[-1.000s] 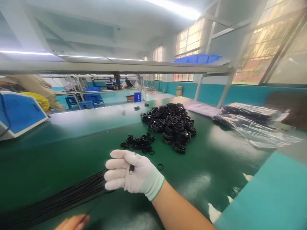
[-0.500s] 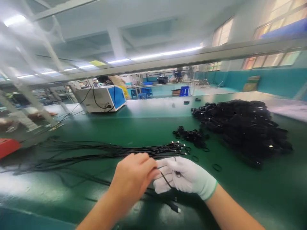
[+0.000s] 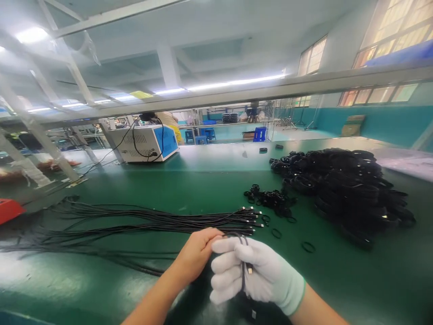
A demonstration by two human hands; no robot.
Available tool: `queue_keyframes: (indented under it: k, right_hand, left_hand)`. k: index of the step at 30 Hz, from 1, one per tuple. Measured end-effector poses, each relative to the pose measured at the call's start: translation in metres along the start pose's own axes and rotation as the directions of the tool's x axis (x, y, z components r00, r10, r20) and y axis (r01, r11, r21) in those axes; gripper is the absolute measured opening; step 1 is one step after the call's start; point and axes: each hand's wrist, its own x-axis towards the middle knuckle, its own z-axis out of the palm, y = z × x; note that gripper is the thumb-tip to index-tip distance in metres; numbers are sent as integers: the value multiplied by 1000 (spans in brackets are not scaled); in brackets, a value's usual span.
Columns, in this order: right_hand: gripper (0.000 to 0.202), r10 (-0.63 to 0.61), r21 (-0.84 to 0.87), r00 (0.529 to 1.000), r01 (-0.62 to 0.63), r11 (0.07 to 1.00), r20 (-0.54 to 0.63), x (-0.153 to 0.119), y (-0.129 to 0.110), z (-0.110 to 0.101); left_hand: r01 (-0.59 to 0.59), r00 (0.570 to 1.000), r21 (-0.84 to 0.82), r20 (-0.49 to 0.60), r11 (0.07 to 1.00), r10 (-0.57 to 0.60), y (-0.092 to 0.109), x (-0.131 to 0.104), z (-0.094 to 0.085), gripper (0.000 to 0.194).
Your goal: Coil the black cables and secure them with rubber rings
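My right hand (image 3: 267, 275), in a white glove, is closed with the palm side toward me. Its thumb presses a black cable (image 3: 243, 276) against the fingers, and a small metal-tipped plug (image 3: 250, 270) shows by the palm. My bare left hand (image 3: 194, 256) meets it at the gloved fingertips, its fingers closed on the same cable where it loops over the top. Part of that cable is hidden behind both hands. Just beyond them, a bundle of straight black cables (image 3: 189, 221) lies across the table, plug ends toward the right.
A large heap of coiled black cables (image 3: 338, 185) covers the right side of the green table (image 3: 209, 189). Several small black rings (image 3: 274, 201) lie before it, with a loose ring (image 3: 308, 247) nearer me. A white and blue machine (image 3: 145, 142) stands back left; a red object (image 3: 10, 211) sits far left.
My gloved hand has turned more upright, with its fingers curled around the cable. My left hand has shifted slightly, staying at the gloved fingertips. The view has tilted a little.
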Motion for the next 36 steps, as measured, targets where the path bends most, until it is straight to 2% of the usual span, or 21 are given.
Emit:
queue_keyframes:
  k: [2, 4, 6, 7, 9, 11, 14, 17, 19, 20, 22, 24, 26, 28, 30, 32, 34, 36]
  right_hand:
    - [30, -141, 39, 989, 143, 989, -49, 2, -9, 0]
    - [26, -259, 2, 954, 262, 965, -150, 4, -14, -3]
    - [29, -289, -94, 928, 275, 957, -233, 5, -12, -7]
    - [30, -259, -130, 935, 233, 964, -244, 5, -9, -9]
    - [30, -133, -140, 972, 107, 984, -194, 3, 1, -12]
    - [32, 24, -94, 995, -33, 995, -92, 0, 10, -13]
    - [39, 207, -56, 978, -205, 977, 32, -2, 18, -11]
    - [49, 262, -65, 962, -258, 964, 71, -2, 21, -8]
    - [51, 215, -44, 974, -212, 976, 70, -1, 21, -5]
    - [50, 172, -28, 983, -171, 985, 63, -1, 20, -4]
    - [50, 86, -6, 995, -85, 996, 41, -1, 16, 1]
    - [50, 14, -7, 1000, -14, 1000, 0, 0, 8, 6]
    - [48, -48, -23, 997, 47, 999, -63, 1, -1, 10]
    - [42, -117, -46, 985, 112, 993, -126, 2, -8, 11]
    - [34, -177, -78, 970, 166, 983, -169, 3, -10, 10]
    - [30, -201, -130, 953, 175, 976, -226, 3, -6, 6]
    - [31, -183, -184, 942, 134, 974, -280, 1, 0, 2]
    - [29, -78, -181, 964, 32, 983, -253, -2, 7, -1]
  left_hand:
    - [69, 997, 203, -31, 977, -64, -12, -15, 16, 28]
    - [75, 997, 477, -53, 875, -56, -14, -33, 32, 24]
    - [-56, 995, 647, -23, 761, 93, -3, -46, 37, 19]
    - [-146, 981, 678, 4, 720, 196, 6, -48, 34, 17]
    - [-285, 935, 662, 31, 693, 354, 27, -44, 16, 14]
    - [-304, 938, 602, 54, 739, 342, 44, -31, -11, 14]
    - [-282, 959, 406, 91, 869, 269, 51, -11, -38, 14]
    - [-217, 970, 64, 127, 974, 208, 36, -1, -34, 11]
    - [-151, 979, -122, 121, 981, 165, 20, -1, -22, 14]
    - [-120, 985, -147, 104, 982, 136, 11, -3, -15, 19]
    - [-59, 997, -31, 48, 998, 61, -5, -9, -6, 26]
    - [15, 1000, 219, -15, 976, -12, -16, -18, 0, 29]
    - [81, 996, 462, -60, 883, -60, -19, -29, 7, 28]
    - [65, 998, 605, -56, 793, -39, -15, -41, 19, 24]
    - [-38, 997, 655, -23, 754, 71, -6, -51, 32, 21]
    - [-154, 976, 648, -19, 746, 217, 7, -55, 37, 18]
    - [-211, 955, 628, -30, 749, 294, 20, -52, 28, 15]
    - [-233, 955, 588, -12, 775, 296, 30, -43, 8, 13]
